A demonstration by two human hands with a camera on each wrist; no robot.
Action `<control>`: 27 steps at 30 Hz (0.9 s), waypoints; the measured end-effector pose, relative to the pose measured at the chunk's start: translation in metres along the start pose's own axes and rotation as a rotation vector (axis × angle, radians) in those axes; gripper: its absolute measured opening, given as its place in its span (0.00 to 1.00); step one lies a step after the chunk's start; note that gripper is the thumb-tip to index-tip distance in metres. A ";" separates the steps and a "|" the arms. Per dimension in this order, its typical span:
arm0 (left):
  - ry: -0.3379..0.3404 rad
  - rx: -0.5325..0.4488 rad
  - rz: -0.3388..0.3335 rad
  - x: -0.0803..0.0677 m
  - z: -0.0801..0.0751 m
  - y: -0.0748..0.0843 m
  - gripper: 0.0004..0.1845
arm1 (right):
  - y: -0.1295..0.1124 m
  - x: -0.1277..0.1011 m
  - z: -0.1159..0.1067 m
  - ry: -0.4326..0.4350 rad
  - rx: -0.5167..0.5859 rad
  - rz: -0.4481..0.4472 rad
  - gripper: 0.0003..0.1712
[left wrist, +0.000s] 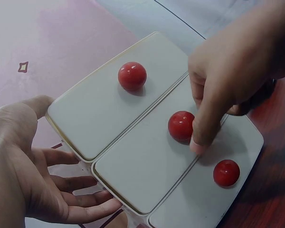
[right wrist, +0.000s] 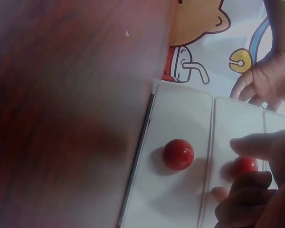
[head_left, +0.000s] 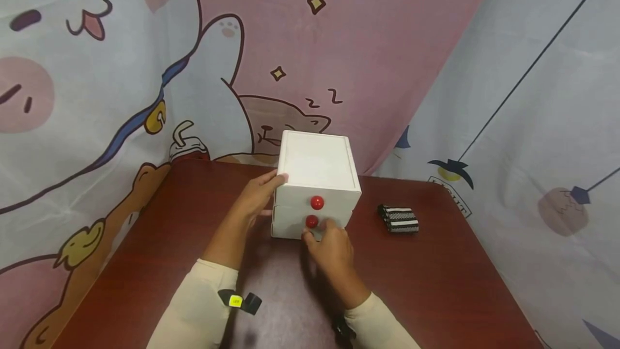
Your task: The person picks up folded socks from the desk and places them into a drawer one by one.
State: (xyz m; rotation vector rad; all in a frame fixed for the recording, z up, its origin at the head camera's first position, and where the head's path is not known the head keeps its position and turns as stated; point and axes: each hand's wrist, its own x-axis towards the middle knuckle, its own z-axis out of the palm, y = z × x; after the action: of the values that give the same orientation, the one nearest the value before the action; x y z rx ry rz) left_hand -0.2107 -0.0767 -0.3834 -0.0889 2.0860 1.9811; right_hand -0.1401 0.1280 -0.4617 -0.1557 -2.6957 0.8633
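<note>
A white three-drawer box [head_left: 318,160] stands on the table, a round red knob on each drawer front. In the left wrist view the top knob [left wrist: 132,76], middle knob [left wrist: 180,125] and bottom knob [left wrist: 226,173] all show, and the drawer fronts sit flush. My left hand [head_left: 256,198] rests against the box's left side, thumb at the upper front edge and fingers extended. My right hand [head_left: 334,249] is at the middle drawer, thumb and bent forefinger on different sides of its knob [right wrist: 245,165]; I cannot tell whether they pinch it.
To the right of the box lies a folded black-and-white striped cloth [head_left: 399,220]. The dark red wooden table [head_left: 436,284] ends behind the box at a cartoon-printed fabric backdrop [head_left: 378,42], which also runs along both sides.
</note>
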 end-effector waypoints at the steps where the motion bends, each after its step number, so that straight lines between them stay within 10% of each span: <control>1: 0.001 0.001 0.001 0.000 0.000 0.000 0.40 | 0.000 0.000 0.001 -0.012 0.005 0.012 0.21; 27: -0.004 0.011 0.010 0.000 -0.002 0.000 0.41 | 0.014 0.015 0.020 -0.191 0.068 0.011 0.15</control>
State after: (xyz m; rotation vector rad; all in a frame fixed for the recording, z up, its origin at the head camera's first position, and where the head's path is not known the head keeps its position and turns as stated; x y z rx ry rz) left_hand -0.2113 -0.0787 -0.3835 -0.0733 2.0987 1.9734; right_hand -0.1605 0.1312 -0.4810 -0.0768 -2.8381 1.0197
